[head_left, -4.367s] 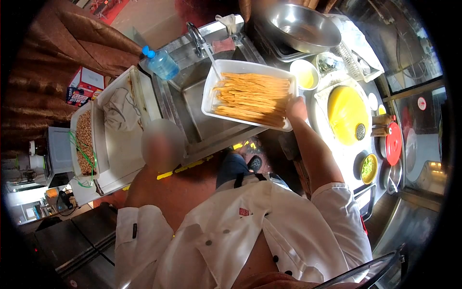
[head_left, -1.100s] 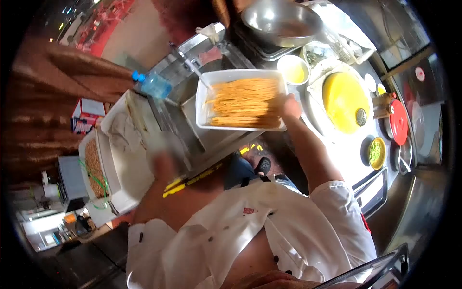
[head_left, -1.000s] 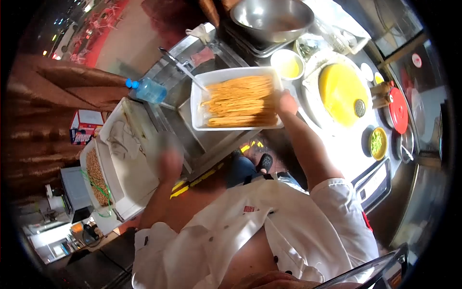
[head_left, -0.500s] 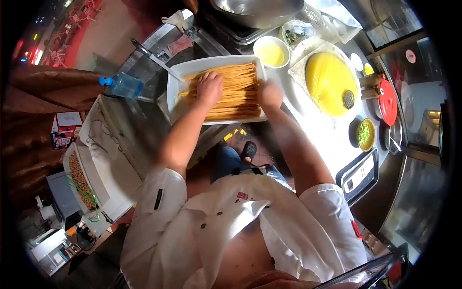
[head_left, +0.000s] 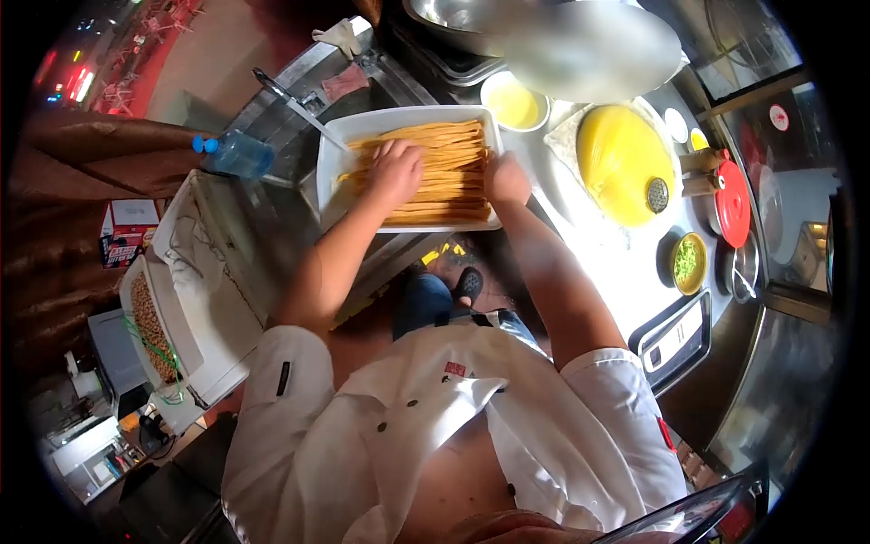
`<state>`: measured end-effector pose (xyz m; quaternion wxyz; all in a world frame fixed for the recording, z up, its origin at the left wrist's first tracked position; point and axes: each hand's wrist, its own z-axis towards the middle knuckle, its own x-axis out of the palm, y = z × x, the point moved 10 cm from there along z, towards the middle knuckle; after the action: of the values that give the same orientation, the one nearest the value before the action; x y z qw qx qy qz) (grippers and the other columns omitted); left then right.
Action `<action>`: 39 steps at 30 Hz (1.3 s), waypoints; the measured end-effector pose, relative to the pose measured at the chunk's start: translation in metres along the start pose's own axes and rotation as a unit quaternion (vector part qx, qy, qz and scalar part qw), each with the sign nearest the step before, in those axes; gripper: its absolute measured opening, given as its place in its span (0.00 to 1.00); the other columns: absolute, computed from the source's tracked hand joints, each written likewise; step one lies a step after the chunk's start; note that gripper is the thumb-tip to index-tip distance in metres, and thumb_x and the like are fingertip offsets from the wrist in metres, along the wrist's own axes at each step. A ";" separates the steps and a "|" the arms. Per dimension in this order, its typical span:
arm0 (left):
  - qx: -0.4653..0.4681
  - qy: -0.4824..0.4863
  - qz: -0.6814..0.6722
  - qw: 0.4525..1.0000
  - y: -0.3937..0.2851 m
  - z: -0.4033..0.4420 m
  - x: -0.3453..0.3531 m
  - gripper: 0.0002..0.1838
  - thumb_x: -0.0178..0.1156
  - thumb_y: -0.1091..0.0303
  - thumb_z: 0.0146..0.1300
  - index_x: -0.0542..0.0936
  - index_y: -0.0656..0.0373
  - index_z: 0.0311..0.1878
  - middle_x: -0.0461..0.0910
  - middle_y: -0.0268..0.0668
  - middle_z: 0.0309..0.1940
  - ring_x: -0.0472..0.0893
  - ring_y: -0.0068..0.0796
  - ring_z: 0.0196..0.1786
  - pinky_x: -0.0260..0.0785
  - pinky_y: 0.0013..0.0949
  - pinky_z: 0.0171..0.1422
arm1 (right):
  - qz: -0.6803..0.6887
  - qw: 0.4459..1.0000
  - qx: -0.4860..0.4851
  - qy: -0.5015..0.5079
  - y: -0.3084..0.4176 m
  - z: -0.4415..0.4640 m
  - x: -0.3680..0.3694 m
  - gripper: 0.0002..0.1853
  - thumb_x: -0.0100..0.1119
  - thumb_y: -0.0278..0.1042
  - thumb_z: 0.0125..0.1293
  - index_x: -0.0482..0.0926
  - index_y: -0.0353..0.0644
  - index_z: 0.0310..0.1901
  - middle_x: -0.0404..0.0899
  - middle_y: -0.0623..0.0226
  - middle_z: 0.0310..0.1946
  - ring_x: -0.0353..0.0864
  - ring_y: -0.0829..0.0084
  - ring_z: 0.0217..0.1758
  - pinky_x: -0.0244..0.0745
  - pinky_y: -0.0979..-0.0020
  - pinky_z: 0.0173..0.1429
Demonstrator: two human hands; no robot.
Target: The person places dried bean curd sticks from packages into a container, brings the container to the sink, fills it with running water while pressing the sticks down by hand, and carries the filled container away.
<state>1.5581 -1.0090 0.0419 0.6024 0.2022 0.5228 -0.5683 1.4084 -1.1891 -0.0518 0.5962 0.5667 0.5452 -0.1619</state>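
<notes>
- Tub (head_left: 333,189) sits over the sink (head_left: 381,258), in front of me on head cam; long orange sticks (head_left: 444,195) lie in it, roughly side by side, lengthwise.
- L hand (head_left: 394,172): inside tub, atop sticks, fingers bent; can't tell if it's pinching any.
- R hand (head_left: 506,179): curled on tub's R end, gripping the rim; finger detail blurry.
- Tap (head_left: 265,80): beyond tub's L end; pale streak from it reaches over tub, can't tell spout or water.
- Blue-capped bottle (head_left: 240,155): L of tub, apart.
- Bowl w/ yellow liquid (head_left: 513,102): just beside tub's far R corner.
- Yellow mound (head_left: 616,159): R of tub, well apart.
</notes>
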 end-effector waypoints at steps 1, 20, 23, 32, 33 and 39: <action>-0.026 -0.016 -0.011 0.999 0.006 -0.013 -0.021 0.13 0.63 0.70 0.60 0.82 0.55 0.48 0.78 0.40 0.48 0.75 0.45 0.56 0.66 0.45 0.61 | 0.005 1.000 -0.004 0.002 -0.003 0.002 0.005 0.21 0.44 0.54 0.75 0.75 0.42 0.45 0.84 0.46 0.40 0.83 0.43 0.46 0.75 0.48 0.52; -0.213 0.121 0.274 0.930 0.110 -0.343 -0.176 0.17 0.64 0.68 0.57 0.78 0.60 0.50 0.76 0.46 0.50 0.71 0.50 0.59 0.57 0.54 0.70 | -0.010 0.999 -0.036 -0.005 0.009 -0.004 0.000 0.28 0.35 0.58 0.77 0.73 0.37 0.45 0.83 0.39 0.42 0.81 0.39 0.48 0.74 0.45 0.54; -0.214 0.090 0.271 0.934 0.110 -0.351 -0.181 0.18 0.64 0.69 0.54 0.77 0.58 0.49 0.75 0.44 0.51 0.71 0.49 0.59 0.56 0.54 0.70 | -0.031 0.999 -0.027 -0.007 0.005 -0.001 0.002 0.29 0.35 0.59 0.77 0.74 0.37 0.45 0.83 0.39 0.42 0.81 0.38 0.48 0.74 0.45 0.54; -0.201 0.052 0.255 0.944 0.118 -0.357 -0.182 0.16 0.65 0.69 0.53 0.76 0.56 0.46 0.74 0.42 0.50 0.70 0.48 0.59 0.58 0.56 0.67 | -0.035 0.999 -0.033 -0.016 0.004 0.004 0.002 0.29 0.37 0.59 0.77 0.75 0.37 0.44 0.83 0.39 0.41 0.82 0.38 0.48 0.74 0.45 0.54; -0.202 0.061 0.255 0.943 0.118 -0.356 -0.182 0.16 0.65 0.69 0.53 0.76 0.55 0.46 0.74 0.42 0.50 0.71 0.48 0.59 0.58 0.56 0.67 | -0.021 0.999 -0.031 -0.007 0.003 0.005 0.004 0.29 0.37 0.58 0.77 0.76 0.37 0.44 0.83 0.38 0.41 0.82 0.38 0.48 0.74 0.45 0.55; -0.228 0.093 0.245 0.938 0.116 -0.348 -0.181 0.14 0.65 0.67 0.54 0.77 0.56 0.44 0.75 0.43 0.49 0.71 0.47 0.59 0.58 0.56 0.67 | 0.005 1.000 0.008 0.026 -0.006 0.014 0.010 0.28 0.38 0.57 0.77 0.76 0.36 0.47 0.82 0.37 0.45 0.81 0.39 0.52 0.73 0.47 0.57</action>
<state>1.5579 -0.6003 0.0279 0.7013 0.2338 0.6263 -0.2474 1.4132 -1.1983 -0.0662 0.5779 0.5782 0.5566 -0.1480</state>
